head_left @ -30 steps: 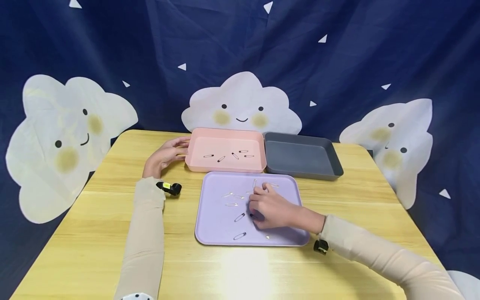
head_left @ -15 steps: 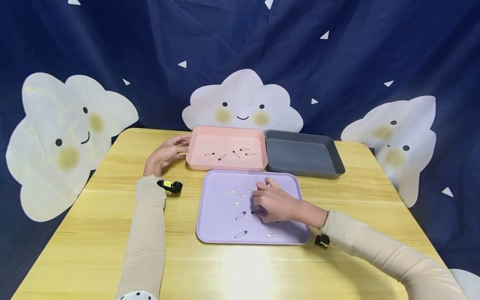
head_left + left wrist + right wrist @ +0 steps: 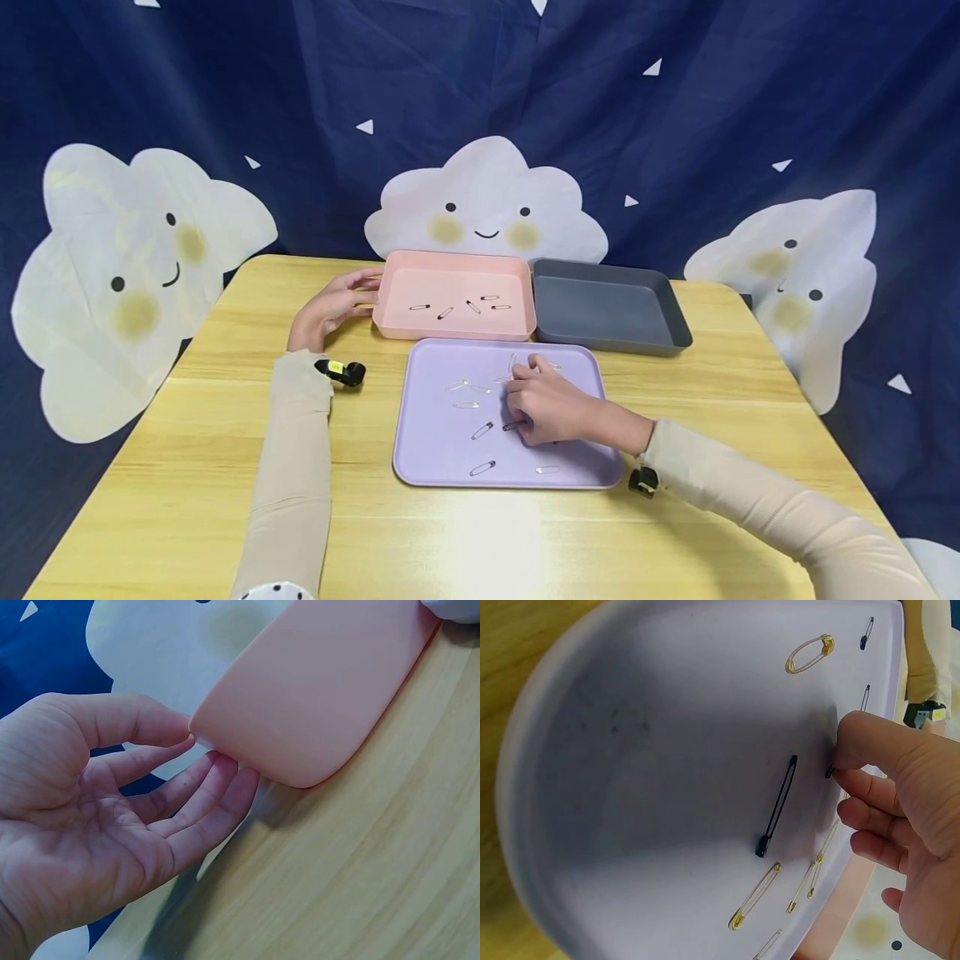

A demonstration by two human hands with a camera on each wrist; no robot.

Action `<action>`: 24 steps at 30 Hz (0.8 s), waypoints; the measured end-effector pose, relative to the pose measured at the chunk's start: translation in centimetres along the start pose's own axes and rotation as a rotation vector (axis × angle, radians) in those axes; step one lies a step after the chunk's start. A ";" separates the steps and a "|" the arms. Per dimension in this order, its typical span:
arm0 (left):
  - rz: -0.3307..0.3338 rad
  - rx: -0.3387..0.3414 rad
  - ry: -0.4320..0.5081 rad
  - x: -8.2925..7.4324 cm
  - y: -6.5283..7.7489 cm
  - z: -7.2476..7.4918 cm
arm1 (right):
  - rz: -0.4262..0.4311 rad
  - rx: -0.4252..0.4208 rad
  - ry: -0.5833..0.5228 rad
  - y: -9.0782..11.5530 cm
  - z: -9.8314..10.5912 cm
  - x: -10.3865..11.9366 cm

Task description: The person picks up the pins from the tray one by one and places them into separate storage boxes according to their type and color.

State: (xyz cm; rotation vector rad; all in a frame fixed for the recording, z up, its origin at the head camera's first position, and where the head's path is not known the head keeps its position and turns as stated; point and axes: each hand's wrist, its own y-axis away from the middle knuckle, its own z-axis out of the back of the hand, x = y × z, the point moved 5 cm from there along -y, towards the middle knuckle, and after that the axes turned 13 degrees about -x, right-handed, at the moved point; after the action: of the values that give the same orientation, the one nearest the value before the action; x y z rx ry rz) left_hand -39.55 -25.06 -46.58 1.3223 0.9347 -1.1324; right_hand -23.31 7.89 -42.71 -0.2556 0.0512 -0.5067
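My left hand (image 3: 335, 303), fingers relaxed and slightly bent, touches the end of the pink tray (image 3: 453, 332) on the desk (image 3: 360, 517); my right hand (image 3: 551, 407) pinches a partly hidden black safety pin (image 3: 511, 426), thumb against forefinger, within the lilac tray (image 3: 435, 454).

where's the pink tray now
In the head view, the pink tray sits just past the purple tray, between the left hand and, on its right, the grey tray.
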 end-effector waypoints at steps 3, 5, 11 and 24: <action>0.008 0.001 0.013 0.2 -0.2 0.1 | 0.009 -0.009 0.007 -0.1 0.1 0.0; 0.009 0.003 0.018 0.3 -0.3 0.1 | 0.022 -0.026 0.012 -0.2 0.2 0.1; -0.004 0.001 0.019 0.2 -0.1 0.1 | 0.063 -0.075 0.047 -0.7 0.5 0.1; -0.013 0.008 0.017 0.0 0.0 0.1 | 0.038 -0.212 0.087 -3.6 4.4 -3.0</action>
State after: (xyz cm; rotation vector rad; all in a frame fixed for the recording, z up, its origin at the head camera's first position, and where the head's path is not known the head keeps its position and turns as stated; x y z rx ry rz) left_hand -39.51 -25.17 -46.59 1.3353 0.9530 -1.1373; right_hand -27.13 7.28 -37.57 -0.4391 0.1952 -0.4747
